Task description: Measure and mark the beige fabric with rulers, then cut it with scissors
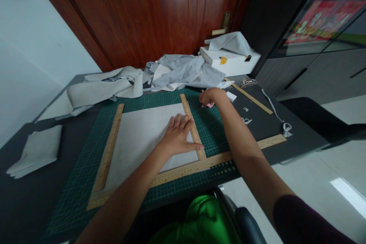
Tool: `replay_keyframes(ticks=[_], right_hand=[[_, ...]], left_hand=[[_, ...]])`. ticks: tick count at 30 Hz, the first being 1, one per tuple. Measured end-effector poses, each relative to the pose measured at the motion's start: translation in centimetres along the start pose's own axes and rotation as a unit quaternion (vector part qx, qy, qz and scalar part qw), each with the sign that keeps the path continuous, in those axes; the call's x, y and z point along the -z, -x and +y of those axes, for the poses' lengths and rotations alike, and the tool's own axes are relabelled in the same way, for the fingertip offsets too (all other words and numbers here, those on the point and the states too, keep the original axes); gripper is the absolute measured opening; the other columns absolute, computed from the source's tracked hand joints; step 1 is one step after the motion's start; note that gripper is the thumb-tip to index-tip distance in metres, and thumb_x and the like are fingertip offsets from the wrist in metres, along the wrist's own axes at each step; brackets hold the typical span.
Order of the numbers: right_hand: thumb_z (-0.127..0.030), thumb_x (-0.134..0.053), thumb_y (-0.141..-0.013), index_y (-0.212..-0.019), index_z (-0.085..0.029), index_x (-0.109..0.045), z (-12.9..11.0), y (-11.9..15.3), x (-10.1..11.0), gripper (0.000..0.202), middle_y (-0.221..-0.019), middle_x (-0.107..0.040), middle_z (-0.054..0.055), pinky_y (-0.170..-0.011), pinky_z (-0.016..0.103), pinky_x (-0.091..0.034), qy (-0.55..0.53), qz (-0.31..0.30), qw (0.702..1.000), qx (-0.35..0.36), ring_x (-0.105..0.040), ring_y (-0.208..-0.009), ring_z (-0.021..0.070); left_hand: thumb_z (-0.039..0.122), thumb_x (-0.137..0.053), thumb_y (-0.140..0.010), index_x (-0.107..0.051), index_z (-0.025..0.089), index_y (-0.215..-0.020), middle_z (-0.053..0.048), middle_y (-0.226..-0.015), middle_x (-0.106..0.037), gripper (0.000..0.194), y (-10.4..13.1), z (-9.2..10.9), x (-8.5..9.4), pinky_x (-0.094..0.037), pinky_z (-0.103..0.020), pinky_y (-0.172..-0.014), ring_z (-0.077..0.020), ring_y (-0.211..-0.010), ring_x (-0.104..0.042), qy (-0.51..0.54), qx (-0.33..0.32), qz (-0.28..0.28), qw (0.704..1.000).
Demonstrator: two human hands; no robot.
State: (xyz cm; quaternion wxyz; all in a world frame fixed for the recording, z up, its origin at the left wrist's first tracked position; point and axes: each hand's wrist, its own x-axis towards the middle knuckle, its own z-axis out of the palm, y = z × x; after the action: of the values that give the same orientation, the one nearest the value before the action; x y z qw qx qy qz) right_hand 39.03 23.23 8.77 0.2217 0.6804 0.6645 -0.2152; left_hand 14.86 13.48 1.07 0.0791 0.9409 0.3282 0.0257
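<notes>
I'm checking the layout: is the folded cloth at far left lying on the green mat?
No, the folded cloth lies on the dark tabletop.

Brown wood door [137, 11], white wall [34, 34], dk cabinet [303, 68], lt floor [323, 167]

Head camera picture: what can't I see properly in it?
All in the head view:
- Small pink object: mostly hidden by the right hand, so its shape can't be told.
- Flat pale fabric sheet: partly covered by the left hand and left forearm.
- Long wooden ruler: both forearms cross it; its numbers are too small to read.
- Red patch in the cabinet glass: blurred, cut off by the right edge.
</notes>
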Motion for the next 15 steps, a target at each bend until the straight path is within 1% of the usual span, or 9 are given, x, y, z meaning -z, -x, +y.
replay_keyframes(ticks=[6,11,15], right_hand=[[-0.060,-0.078,-0.085,-0.136,-0.013,-0.068,0.01,0.16,0.18,0.070,-0.101,-0.078,0.014,-0.083,0.043,-0.050,-0.012,-0.011,1.000,0.002,-0.069,-0.100,0.0342],[-0.057,-0.080,-0.085,-0.137,-0.015,-0.069,0.00,0.17,0.24,0.067,-0.101,-0.078,0.014,-0.085,0.043,-0.050,-0.019,-0.017,1.000,-0.001,-0.069,-0.102,0.0349],[-0.058,-0.077,-0.088,-0.142,-0.015,-0.065,0.07,0.25,0.20,0.070,-0.102,-0.078,0.013,-0.084,0.044,-0.050,-0.029,-0.016,0.999,0.005,-0.069,-0.102,0.0341]], left_hand=[[0.094,-0.055,-0.078,-0.039,0.016,-0.160,-0.017,-0.171,-0.032,0.115,-0.02,0.05,-0.07,-0.011,-0.063,-0.130,-0.0464,-0.160,-0.016,-0.004,0.000,0.005,1.000],[0.096,-0.052,-0.078,-0.037,0.012,-0.161,-0.018,-0.172,-0.030,0.118,-0.02,-0.04,-0.33,-0.008,-0.063,-0.130,-0.0459,-0.160,-0.015,-0.013,0.001,0.008,1.000],[0.097,-0.050,-0.078,-0.037,0.014,-0.160,-0.018,-0.171,-0.031,0.118,-0.06,-0.08,-0.39,-0.008,-0.063,-0.130,-0.0455,-0.161,-0.014,-0.009,0.002,0.003,1.000]])
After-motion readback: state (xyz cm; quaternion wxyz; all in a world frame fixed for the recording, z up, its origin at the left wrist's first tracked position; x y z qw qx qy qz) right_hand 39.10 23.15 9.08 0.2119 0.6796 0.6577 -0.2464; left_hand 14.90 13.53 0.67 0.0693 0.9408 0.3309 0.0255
